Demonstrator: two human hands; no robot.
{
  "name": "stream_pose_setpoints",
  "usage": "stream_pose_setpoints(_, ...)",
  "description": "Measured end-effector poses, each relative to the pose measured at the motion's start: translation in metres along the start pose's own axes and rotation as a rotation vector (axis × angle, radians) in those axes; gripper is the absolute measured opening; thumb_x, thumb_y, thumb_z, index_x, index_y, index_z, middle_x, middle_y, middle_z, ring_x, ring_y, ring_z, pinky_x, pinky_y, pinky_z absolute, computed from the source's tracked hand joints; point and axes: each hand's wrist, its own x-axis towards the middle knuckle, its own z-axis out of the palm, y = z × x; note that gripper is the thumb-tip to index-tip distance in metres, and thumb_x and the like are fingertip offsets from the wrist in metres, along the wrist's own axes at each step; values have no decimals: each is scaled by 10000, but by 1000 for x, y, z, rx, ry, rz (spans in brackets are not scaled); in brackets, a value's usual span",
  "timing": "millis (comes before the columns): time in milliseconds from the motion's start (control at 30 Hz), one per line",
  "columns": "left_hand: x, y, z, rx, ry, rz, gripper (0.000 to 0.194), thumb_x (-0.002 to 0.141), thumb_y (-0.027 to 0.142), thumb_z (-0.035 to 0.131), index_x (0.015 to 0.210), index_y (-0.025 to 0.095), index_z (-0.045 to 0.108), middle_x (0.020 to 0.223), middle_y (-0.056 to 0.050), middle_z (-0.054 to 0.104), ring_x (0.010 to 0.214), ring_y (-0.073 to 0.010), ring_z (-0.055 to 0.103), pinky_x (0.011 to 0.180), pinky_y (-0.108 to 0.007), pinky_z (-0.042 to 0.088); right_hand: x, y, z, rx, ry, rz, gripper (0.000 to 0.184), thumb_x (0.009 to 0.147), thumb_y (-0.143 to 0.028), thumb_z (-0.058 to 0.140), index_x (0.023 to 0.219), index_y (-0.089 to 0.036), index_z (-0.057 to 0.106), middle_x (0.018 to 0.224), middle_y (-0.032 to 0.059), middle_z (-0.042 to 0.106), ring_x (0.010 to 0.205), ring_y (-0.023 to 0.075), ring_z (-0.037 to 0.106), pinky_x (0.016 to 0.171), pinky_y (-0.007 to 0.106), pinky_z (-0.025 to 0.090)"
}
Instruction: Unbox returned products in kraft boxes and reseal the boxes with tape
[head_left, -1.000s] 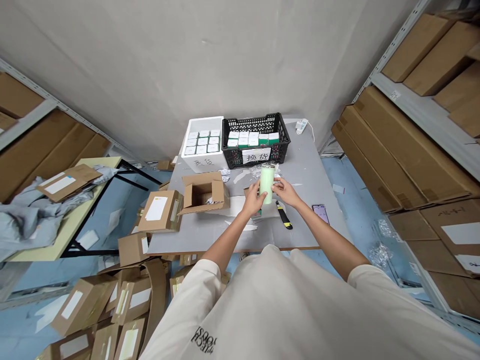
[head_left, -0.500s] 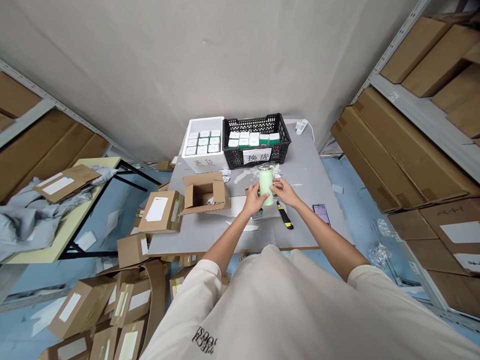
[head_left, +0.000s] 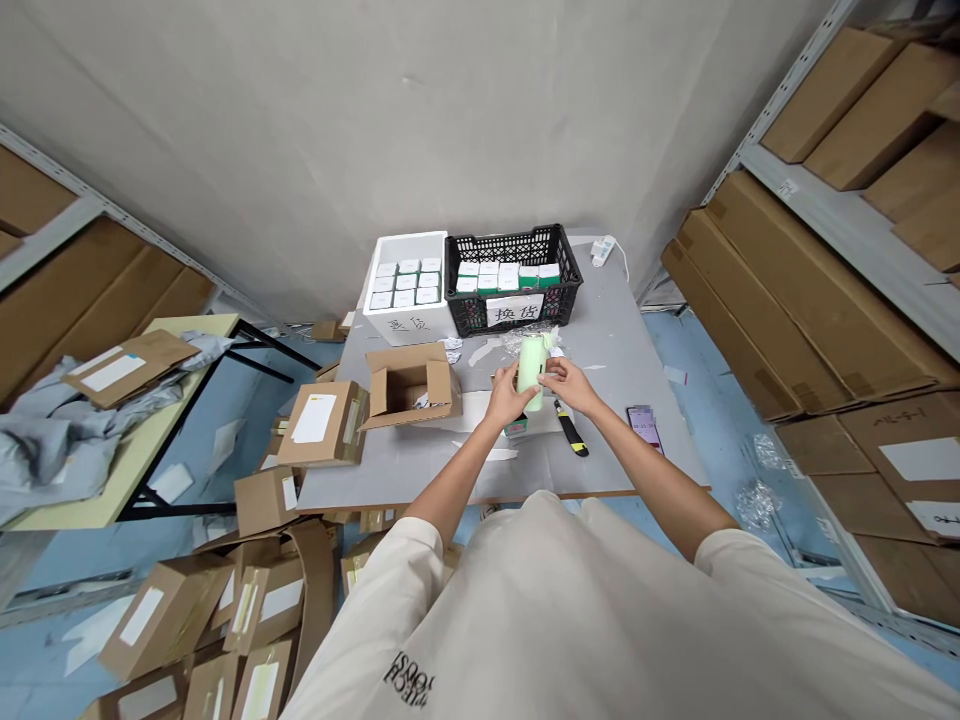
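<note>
A pale green tumbler (head_left: pixel 532 368) is held above the table, tilted slightly. My left hand (head_left: pixel 508 398) is closed around its left side, thumb across the front. From the right, my right hand (head_left: pixel 568 384) grips it with the fingertips. Beneath the tumbler lies a small green box (head_left: pixel 517 426), partly hidden by my left hand and the tumbler. A black and yellow utility knife (head_left: pixel 571 430) rests just right of them. Crumpled clear plastic wrap (head_left: pixel 517 342) lies behind the tumbler.
Behind stand a white foam box (head_left: pixel 411 322) and a black crate (head_left: pixel 564 290), both holding several small white-topped boxes. An open carton (head_left: pixel 409 388) and a closed carton (head_left: pixel 319 425) are at left. A phone (head_left: pixel 643 426) lies at right. Shelves with cartons flank the table (head_left: pixel 405 480).
The tumbler has turned in my hands: its top rim was visible earlier, and a small dark mark now shows near my right fingertips. Both hands keep nearly the same place.
</note>
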Motion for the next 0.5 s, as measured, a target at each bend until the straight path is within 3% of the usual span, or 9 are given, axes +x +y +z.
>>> stream_pose_setpoints(167, 1, 3, -1, -229, -124, -22, 796, 835, 446, 777, 1527, 209, 463, 1316, -141, 650, 1123, -269, 681, 1007, -450, 549, 1, -2, -5, -38, 21, -11, 496, 729, -576, 792, 1028, -240, 582, 935, 27, 672, 792, 176, 633, 799, 365, 557)
stream_pose_setpoints(267, 0, 8, -1, -273, -142, -35, 740, 869, 460, 739, 1514, 207, 478, 1348, -136, 668, 1168, -265, 673, 1027, -440, 538, 2, -1, -6, -86, 66, -23, 513, 708, -560, 820, 1025, -231, 585, 966, 25, 640, 745, 153, 595, 767, 348, 550)
stream_pose_setpoints(500, 6, 13, -2, -349, -127, -125, 738, 762, 535, 837, 1368, 185, 604, 1227, -119, 733, 1083, -277, 703, 957, -436, 575, 3, -3, 1, -61, 66, -30, 537, 732, -618, 793, 1053, -236, 592, 968, 27, 627, 765, 158, 596, 757, 341, 561)
